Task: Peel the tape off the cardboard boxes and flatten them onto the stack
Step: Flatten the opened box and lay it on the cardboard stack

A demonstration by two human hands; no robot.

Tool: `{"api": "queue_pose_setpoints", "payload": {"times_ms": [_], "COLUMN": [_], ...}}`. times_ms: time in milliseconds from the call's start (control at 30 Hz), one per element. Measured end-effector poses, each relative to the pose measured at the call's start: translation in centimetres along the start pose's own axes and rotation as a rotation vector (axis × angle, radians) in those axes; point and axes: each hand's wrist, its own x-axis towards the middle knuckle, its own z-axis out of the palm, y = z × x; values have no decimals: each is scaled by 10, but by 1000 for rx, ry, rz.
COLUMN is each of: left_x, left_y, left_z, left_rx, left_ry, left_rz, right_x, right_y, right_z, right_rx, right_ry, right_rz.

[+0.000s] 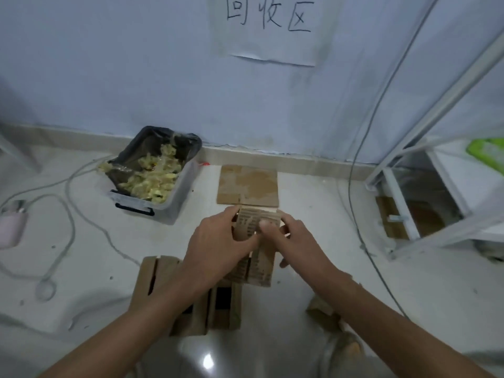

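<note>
Nearest, low on the floor: a couple of brown cardboard boxes (188, 293) lying with slots open, half hidden under the left forearm, plus a crumpled brown scrap (323, 312) by the right arm. Just past those, mid-scene, both hands on one small printed cardboard box (257, 241), held up off the floor. Left hand (218, 246) wrapped round its left side, fingers curled over the far top edge, thumb across the front. Right hand (294, 241) clamped on the right side, thumb pressing the printed face near the top, other fingers tucked behind. So box sandwiched right between the two grips, lower half hanging below them. Can't make out any tape on it.

Right behind the box, the flattened stack (248, 185) flat on the floor by the skirting. Far left, a clear bin (166, 203) with a black liner, full of yellowish tape wads (147, 178). Left edge: white cables (65, 203). Right: white metal rack (409, 170). On the far wall, a handwritten paper sign (270, 25).
</note>
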Motion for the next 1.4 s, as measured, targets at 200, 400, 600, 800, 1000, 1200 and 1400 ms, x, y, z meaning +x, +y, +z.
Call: {"api": "queue_pose_setpoints", "payload": {"times_ms": [200, 400, 600, 800, 1000, 1200, 1400], "left_x": [-16, -18, -12, -2, -7, -6, -5], "left_y": [4, -8, -16, -20, -20, -21, -23], "left_z": [17, 21, 9, -4, 1, 1, 4], "left_rx": [-100, -223, -380, -485, -376, -364, -273], "left_ry": [-28, -17, -1, 53, -6, -12, 51], "left_rz": [-79, -155, -199, -217, -125, -110, -174], "right_x": [-16, -11, 2, 22, 14, 17, 21], "right_y": [21, 33, 33, 30, 13, 11, 16], "right_z": [0, 3, -34, -60, -28, -26, -24], "right_rx": [-103, -185, -171, -432, -802, -916, -773], "right_ry": [79, 61, -111, 21, 70, 103, 233], "right_rz": [63, 34, 20, -85, -445, -531, -456]}}
